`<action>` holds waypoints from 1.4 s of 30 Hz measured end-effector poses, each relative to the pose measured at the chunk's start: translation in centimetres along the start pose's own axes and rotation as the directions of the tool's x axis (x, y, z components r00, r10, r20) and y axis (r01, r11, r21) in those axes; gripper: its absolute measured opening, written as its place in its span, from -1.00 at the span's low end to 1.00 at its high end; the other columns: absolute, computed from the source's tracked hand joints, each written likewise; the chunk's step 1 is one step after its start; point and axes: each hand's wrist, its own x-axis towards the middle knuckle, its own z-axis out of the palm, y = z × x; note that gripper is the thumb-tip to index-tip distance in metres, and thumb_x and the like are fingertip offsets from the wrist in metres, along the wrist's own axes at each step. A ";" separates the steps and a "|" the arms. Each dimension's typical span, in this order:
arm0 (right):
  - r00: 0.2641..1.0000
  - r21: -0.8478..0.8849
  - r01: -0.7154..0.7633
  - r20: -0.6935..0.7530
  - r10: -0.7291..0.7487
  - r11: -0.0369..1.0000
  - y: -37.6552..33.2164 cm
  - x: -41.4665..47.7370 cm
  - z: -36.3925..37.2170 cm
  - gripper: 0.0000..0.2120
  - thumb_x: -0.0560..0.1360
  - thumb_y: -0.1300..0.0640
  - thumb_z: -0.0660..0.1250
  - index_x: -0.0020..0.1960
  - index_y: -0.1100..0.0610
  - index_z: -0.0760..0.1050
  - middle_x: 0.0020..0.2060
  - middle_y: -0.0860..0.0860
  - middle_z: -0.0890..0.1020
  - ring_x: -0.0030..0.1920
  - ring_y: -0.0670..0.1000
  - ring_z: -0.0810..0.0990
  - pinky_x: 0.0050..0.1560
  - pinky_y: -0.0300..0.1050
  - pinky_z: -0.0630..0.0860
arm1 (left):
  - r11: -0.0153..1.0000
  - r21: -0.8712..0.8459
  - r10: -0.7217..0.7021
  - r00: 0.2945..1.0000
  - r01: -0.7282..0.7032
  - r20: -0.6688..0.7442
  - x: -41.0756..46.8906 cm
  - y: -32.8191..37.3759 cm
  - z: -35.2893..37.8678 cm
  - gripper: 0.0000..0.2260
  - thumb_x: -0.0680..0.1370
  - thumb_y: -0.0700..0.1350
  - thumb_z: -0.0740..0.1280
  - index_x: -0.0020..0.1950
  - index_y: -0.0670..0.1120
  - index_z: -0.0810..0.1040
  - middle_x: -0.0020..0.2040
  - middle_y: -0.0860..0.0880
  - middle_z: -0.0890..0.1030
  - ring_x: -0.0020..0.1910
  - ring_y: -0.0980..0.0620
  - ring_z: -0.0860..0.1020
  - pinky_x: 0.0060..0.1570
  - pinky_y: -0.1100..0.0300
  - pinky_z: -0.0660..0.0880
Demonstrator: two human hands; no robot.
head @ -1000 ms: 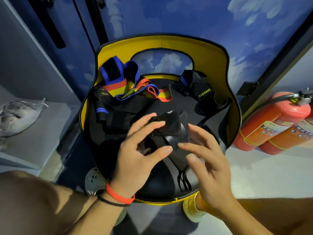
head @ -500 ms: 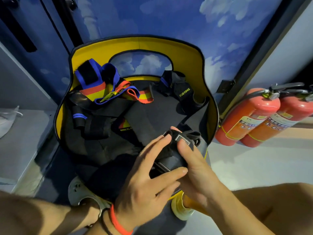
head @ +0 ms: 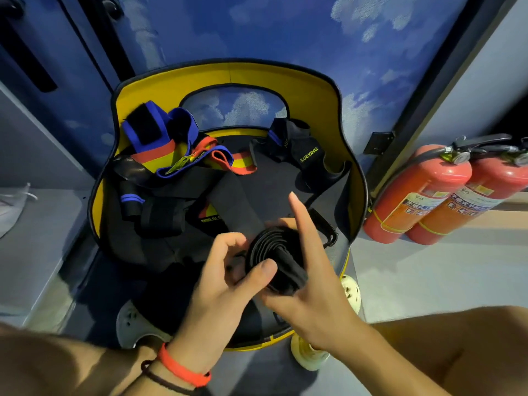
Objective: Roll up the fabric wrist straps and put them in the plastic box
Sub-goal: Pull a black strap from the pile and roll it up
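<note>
The left hand pinches and the right hand cups a half-rolled black wrist strap, right index finger raised. Its tail lies on the yellow-lined chair among striped straps. Fire extinguishers stand far right.

Rolled strap is held between left hand and right hand, over the front of the chair. Loose straps are piled on the seat behind it, mostly rear left. Two fire extinguishers stand on the floor right of the chair, shelf on its left.
</note>
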 end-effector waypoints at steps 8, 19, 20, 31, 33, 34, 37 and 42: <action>0.999 -0.017 -0.032 0.006 0.032 0.999 0.6 0.1 0.8 0.15 0.36 0.23 0.61 0.62 -0.25 -0.08 0.25 -0.27 0.46 0.35 -0.04 0.52 0.31 -0.16 0.48 | 0.915 -0.312 -0.203 0.961 0.254 0.187 -0.1 0.4 -1.2 -0.43 0.33 -0.12 0.56 0.28 -0.15 0.43 0.17 -0.25 0.64 0.13 -0.13 0.65 0.00 0.10 0.60; 0.989 -0.045 -0.075 0.121 0.080 0.996 0.9 -1.1 0.5 0.19 0.16 -0.13 0.69 0.57 -0.24 0.03 0.40 -0.22 0.46 0.40 -0.08 0.50 0.37 0.01 0.47 | 0.926 -0.213 -0.253 0.933 0.310 0.256 -1.3 0.0 -2.2 -0.33 0.17 0.08 0.71 0.16 -0.10 0.56 0.11 -0.22 0.67 0.08 -0.11 0.67 -0.16 0.18 0.60; 0.988 -0.054 -0.077 0.132 0.084 0.996 0.8 -1.2 0.5 0.18 0.15 -0.15 0.68 0.56 -0.27 0.03 0.37 -0.24 0.49 0.37 -0.10 0.52 0.36 -0.01 0.48 | 0.928 -0.196 -0.259 0.927 0.316 0.271 -1.3 0.0 -2.4 -0.34 0.18 0.11 0.70 0.17 -0.07 0.57 0.16 -0.22 0.66 0.16 -0.15 0.65 -0.11 0.14 0.61; 0.998 -0.212 -0.065 -0.025 0.061 0.975 0.3 0.2 1.4 -0.15 0.14 -0.18 0.70 0.30 -0.30 0.32 0.12 -0.27 0.62 0.17 -0.14 0.63 0.18 0.05 0.58 | 0.880 -0.303 -0.330 0.930 0.366 0.163 -1.1 -0.2 -2.0 -0.36 0.34 0.08 0.55 0.31 -0.16 0.47 0.23 -0.18 0.65 0.23 -0.15 0.62 0.18 -0.11 0.58; 0.998 -0.242 -0.069 -0.023 0.065 0.968 0.2 0.3 1.9 -0.12 0.15 -0.23 0.64 0.33 -0.45 0.22 0.18 -0.31 0.56 0.21 -0.16 0.59 0.20 0.02 0.57 | 0.862 -0.359 -0.324 0.934 0.358 0.153 -1.1 -0.3 -1.5 -0.41 0.35 0.02 0.53 0.30 -0.17 0.46 0.23 -0.18 0.65 0.23 -0.13 0.62 0.16 -0.05 0.58; 0.997 -0.245 -0.076 -0.005 0.077 0.966 0.2 0.2 2.0 -0.06 0.16 -0.24 0.61 0.36 -0.51 0.14 0.20 -0.32 0.53 0.23 -0.16 0.58 0.23 0.02 0.56 | 0.861 -0.369 -0.320 0.937 0.350 0.142 -1.1 -0.3 -1.4 -0.42 0.34 0.01 0.54 0.29 -0.16 0.48 0.23 -0.17 0.65 0.23 -0.11 0.63 0.11 0.00 0.59; 0.992 -0.196 -0.083 0.079 0.100 0.977 0.6 0.1 1.9 0.21 0.17 -0.17 0.68 0.55 -0.42 -0.07 0.28 -0.25 0.50 0.36 -0.03 0.51 0.33 0.11 0.49 | 0.877 -0.342 -0.312 0.942 0.337 0.127 -1.1 -0.4 -1.4 -0.43 0.30 -0.02 0.57 0.26 -0.12 0.51 0.18 -0.13 0.68 0.18 -0.07 0.66 -0.04 0.13 0.61; 0.980 -0.108 -0.080 0.173 0.098 0.991 0.6 0.5 0.9 0.26 0.18 -0.03 0.73 0.61 -0.24 -0.03 0.38 -0.14 0.49 0.42 0.03 0.48 0.37 0.14 0.46 | 0.932 -0.224 -0.248 0.951 0.286 0.182 -0.4 0.1 -2.3 -0.35 0.24 0.03 0.66 0.23 -0.15 0.53 0.16 -0.22 0.66 0.18 -0.16 0.65 -0.05 0.11 0.61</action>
